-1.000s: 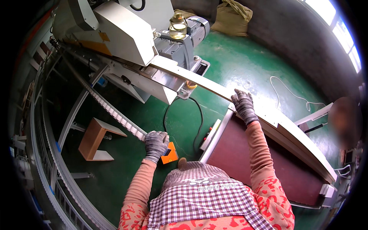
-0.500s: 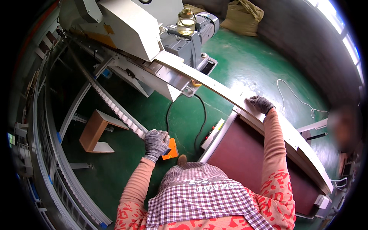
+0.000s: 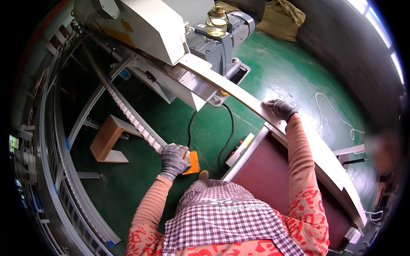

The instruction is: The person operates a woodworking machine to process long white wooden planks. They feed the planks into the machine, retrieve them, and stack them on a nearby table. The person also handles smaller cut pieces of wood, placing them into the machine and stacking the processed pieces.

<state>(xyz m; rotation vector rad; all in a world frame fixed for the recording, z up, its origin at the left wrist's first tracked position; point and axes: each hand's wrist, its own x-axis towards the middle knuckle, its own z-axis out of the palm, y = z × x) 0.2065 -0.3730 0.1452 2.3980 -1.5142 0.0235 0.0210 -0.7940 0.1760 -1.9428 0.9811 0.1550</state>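
Head view. We find the gloved left grip [image 3: 174, 161] closed around the near end of the roller rail [image 3: 136, 121], which runs back beside the machine [image 3: 149, 30]. The right grip [image 3: 279, 110] has its fingers over the white board [image 3: 234, 89]; its thumb is hidden, so we cannot tell whether it clamps the board or merely rests there. The white board extends from the machine, beneath the right grip and along the dark red surface [image 3: 265, 166]. We note one change: a step in the board's edge sits nearer the surface's outer end than earlier. We judge that the board has slid outward, leaving more of it beyond the machine.
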